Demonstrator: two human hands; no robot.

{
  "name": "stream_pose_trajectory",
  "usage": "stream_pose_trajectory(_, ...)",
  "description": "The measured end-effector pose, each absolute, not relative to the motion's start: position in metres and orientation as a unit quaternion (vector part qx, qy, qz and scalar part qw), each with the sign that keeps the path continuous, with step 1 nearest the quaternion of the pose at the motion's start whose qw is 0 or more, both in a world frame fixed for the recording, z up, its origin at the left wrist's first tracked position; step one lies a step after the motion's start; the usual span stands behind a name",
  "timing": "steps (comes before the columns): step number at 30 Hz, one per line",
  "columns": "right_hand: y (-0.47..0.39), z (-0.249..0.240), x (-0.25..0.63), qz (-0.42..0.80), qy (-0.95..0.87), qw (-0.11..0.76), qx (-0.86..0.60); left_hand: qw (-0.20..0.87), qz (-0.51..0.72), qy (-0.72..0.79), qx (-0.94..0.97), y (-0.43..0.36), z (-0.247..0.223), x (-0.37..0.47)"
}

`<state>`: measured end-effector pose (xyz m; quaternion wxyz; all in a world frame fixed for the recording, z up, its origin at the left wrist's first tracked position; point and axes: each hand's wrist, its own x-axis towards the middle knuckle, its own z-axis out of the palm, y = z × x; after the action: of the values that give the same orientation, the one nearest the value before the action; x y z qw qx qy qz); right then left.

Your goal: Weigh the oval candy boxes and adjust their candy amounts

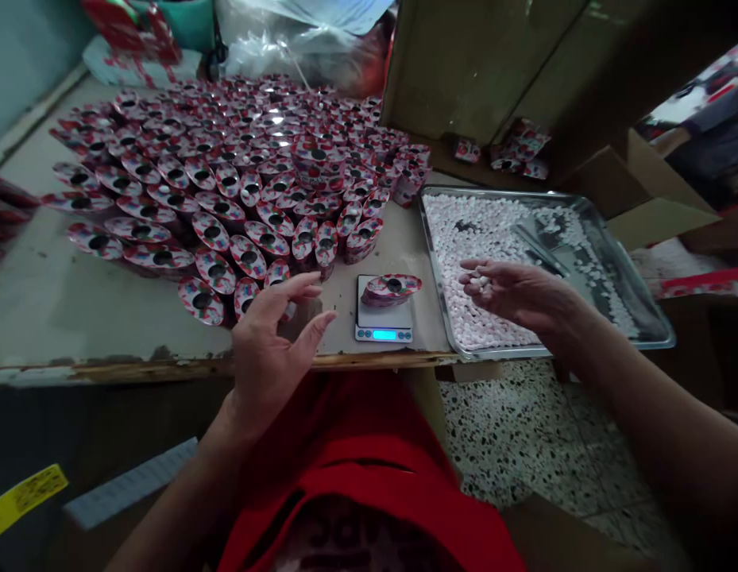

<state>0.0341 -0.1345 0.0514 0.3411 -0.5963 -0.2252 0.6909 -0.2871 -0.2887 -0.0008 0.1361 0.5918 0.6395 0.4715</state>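
Observation:
A digital pocket scale (384,324) with a lit blue display stands near the table's front edge. One oval printed container (393,289) with a dark hole in its top sits on its plate. To the left of the scale, my left hand (276,334) hovers with thumb and fingers apart, holding nothing, beside the closest of the many similar containers (214,270). My right hand (517,294) is palm up above the metal tray (648,343), with a few small white pellets (479,282) in its curled fingers. More white pellets (464,238) cover much of the tray.
A clear scoop-like tool (539,250) lies among the pellets in the tray. Behind stands a large cardboard box (464,71), with several packs (520,147) at its foot. An opened carton (654,191) is at right. Plastic bags (309,48) lie at the back.

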Motion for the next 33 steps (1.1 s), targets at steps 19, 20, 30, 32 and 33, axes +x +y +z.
stream_pose_trajectory(19,-0.139,0.065,-0.033,0.622,-0.611,0.203,-0.445,0.205,0.507,0.624,0.558,-0.293,-0.028,-0.281)
stream_pose_trajectory(20,-0.140,0.064,-0.034,0.616,-0.616,0.202,-0.448,0.209,0.509,0.620,0.559,-0.292,-0.030,-0.280)
stream_pose_trajectory(30,-0.144,0.066,-0.049,0.507,-0.717,0.181,-0.443,0.204,0.509,0.600,0.582,-0.286,-0.038,-0.277)
stream_pose_trajectory(32,-0.143,0.066,-0.049,0.492,-0.733,0.172,-0.437,0.202,0.507,0.604,0.581,-0.286,-0.039,-0.278)
stream_pose_trajectory(33,-0.142,0.066,-0.048,0.486,-0.738,0.170,-0.436,0.201,0.505,0.605,0.581,-0.287,-0.039,-0.279)
